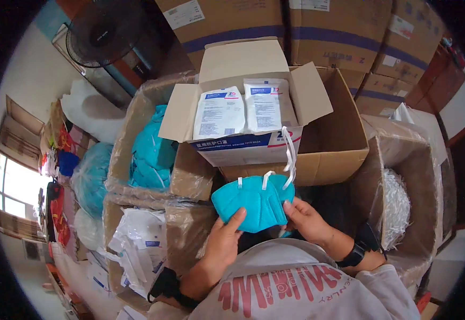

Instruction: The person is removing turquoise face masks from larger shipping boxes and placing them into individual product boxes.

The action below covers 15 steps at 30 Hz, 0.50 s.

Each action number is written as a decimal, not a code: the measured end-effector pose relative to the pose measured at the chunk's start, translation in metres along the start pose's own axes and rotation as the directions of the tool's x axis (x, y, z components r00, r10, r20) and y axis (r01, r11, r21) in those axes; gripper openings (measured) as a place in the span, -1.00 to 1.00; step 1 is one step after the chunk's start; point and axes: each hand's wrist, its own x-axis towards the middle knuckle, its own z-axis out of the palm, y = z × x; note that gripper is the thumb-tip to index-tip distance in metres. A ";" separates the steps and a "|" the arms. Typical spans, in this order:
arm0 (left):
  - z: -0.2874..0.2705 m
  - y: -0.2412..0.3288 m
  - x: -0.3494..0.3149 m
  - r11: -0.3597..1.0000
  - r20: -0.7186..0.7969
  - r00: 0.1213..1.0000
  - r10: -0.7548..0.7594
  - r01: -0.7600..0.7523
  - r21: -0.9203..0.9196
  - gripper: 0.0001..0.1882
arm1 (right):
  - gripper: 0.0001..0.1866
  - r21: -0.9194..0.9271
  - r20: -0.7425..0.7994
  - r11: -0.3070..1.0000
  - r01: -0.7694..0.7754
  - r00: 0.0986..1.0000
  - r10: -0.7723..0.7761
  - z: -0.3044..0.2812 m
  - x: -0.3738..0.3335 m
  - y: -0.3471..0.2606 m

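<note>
Close in front of my body I hold a teal face mask (251,205) between both hands. My left hand (221,242) grips its lower left part, with the thumb on the front. My right hand (310,221) pinches the right end. White straps (290,154) rise from the mask's top edge and lie across the front of a small open box (227,156). In that box stand white printed packets (219,114), just beyond the mask. The fingers behind the mask are hidden.
The small box sits over a larger brown carton (339,106). Left are a carton with teal masks (152,149) and one with white packaging (139,234). A carton at right holds white strips (396,208). Stacked cartons (339,32) and a black fan (101,34) stand behind.
</note>
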 end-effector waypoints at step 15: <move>-0.005 0.093 0.004 0.012 0.601 0.779 -0.178 -0.609 0.793 -0.70 | -0.70 -0.730 0.403 0.319 0.604 0.758 -0.512 0.027 0.022 -0.056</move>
